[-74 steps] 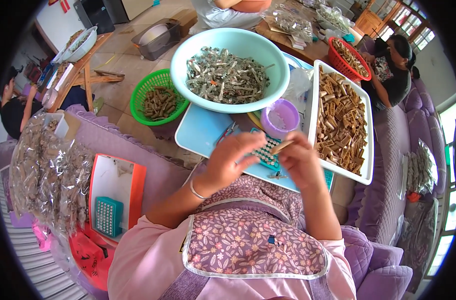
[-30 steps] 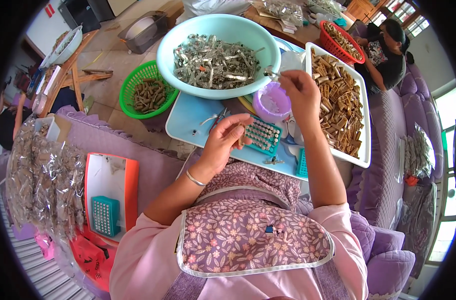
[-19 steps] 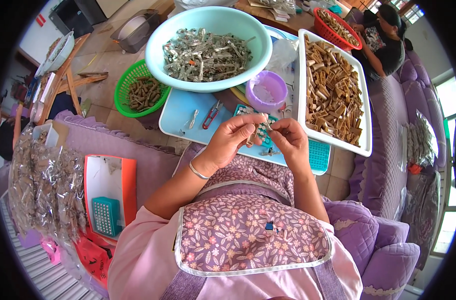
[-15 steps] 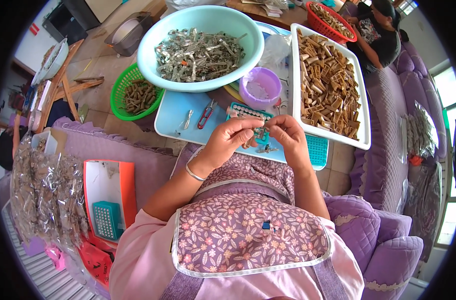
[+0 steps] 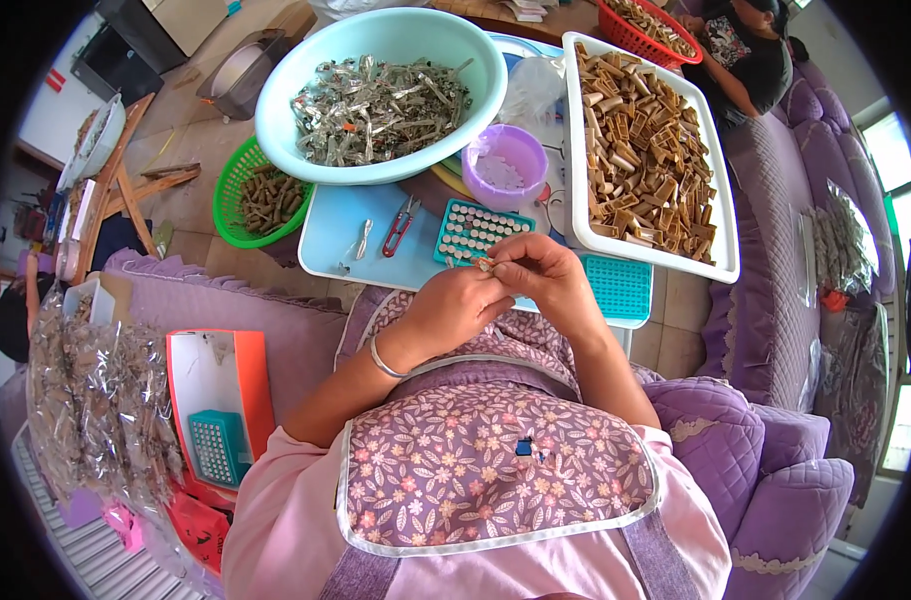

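Observation:
My left hand (image 5: 457, 308) and my right hand (image 5: 547, 282) meet over the near edge of the blue tabletop (image 5: 340, 215). Both are closed, fingertips pinched together around a tiny pale and orange bit (image 5: 484, 264) whose kind I cannot make out. The left hand lies back upward, its fingers curled and mostly hidden. Just beyond them sits a teal rack (image 5: 457, 243) with rows of small round white pieces (image 5: 475, 222). Red-handled snips (image 5: 400, 228) lie to its left, beside a slim clear-and-white piece (image 5: 363, 240). Right of my hands is a teal perforated rack (image 5: 615, 288).
Behind stand a pale blue basin (image 5: 275, 130) of shiny clear strips, a purple bowl (image 5: 505, 192) and a white tray (image 5: 573, 130) heaped with brown pieces. A green basket (image 5: 227, 200) is at left, a red basket (image 5: 635, 48) at far right, near another person (image 5: 740, 60).
My hands have drawn nearer together and slightly toward me, the left one rolling back upward. More of the rack with white pieces shows now. The whole view has shifted a little.

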Demonstrator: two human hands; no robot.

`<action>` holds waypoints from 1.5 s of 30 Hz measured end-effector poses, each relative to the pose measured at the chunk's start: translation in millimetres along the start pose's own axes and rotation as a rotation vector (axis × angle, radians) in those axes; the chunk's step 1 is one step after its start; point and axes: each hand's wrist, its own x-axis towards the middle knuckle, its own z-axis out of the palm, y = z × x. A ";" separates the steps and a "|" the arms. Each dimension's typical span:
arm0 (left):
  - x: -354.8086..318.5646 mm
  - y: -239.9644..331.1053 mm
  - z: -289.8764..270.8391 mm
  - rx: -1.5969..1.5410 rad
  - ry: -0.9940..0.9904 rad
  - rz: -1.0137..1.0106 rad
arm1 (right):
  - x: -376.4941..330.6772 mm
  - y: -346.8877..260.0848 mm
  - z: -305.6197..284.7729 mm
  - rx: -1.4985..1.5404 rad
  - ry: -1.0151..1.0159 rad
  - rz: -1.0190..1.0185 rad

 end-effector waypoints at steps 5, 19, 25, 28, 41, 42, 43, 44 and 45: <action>0.8 9.9 -6.4 -0.145 0.244 0.054 | 0.2 13.1 -4.5 0.083 0.143 -0.015; -10.2 -6.7 -25.2 -0.458 0.220 -0.050 | -1.2 2.8 -4.2 0.379 -0.177 0.413; -14.8 -13.8 -9.7 -1.257 0.300 -0.369 | 0.6 -5.9 17.6 -0.640 0.105 -0.376; -13.3 -13.0 -7.7 -1.295 0.325 -0.311 | 1.1 1.1 22.3 -0.694 0.193 -0.512; -17.7 -18.3 -12.4 -0.713 0.391 -0.179 | -9.3 9.8 36.0 0.368 0.099 0.240; -18.0 -19.5 -12.8 -0.665 0.389 -0.171 | -9.3 9.6 35.6 0.368 0.098 0.240; -18.6 -20.5 -13.9 -0.665 0.389 -0.171 | -9.3 9.2 35.3 0.390 0.081 0.262; -19.3 -21.6 -15.1 -0.630 0.375 -0.168 | -9.3 9.0 35.2 0.411 0.064 0.284; -19.6 -22.1 -15.6 -0.595 0.362 -0.164 | -9.3 9.2 35.0 0.410 0.064 0.285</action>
